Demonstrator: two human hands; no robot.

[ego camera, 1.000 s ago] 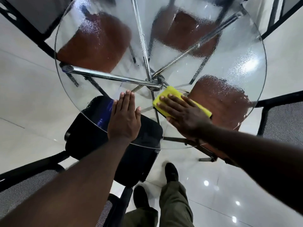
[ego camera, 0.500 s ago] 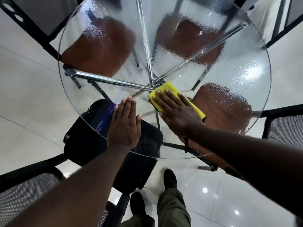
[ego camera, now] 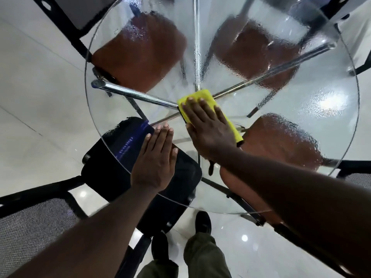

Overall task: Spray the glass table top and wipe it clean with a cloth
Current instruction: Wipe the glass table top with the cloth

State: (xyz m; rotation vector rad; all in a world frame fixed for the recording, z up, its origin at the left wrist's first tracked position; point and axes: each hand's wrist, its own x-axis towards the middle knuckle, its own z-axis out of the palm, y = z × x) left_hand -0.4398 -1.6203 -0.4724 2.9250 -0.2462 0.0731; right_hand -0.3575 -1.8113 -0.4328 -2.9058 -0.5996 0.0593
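Head view: your flat right hand (ego camera: 210, 133) wipes yellow folded cloth (ego camera: 200, 97) across round glass table top (ego camera: 112, 115) (left hand (ego camera: 155, 159) flat too); next, far droplets (ego camera: 313, 109).

Left hand (ego camera: 154, 157) flat, palm down, fingers straight and together, thumb out to the right. Right hand (ego camera: 208, 129) just ahead of it, also palm down, fingers extended and slightly spread. Both forearms bare, reaching forward, converging
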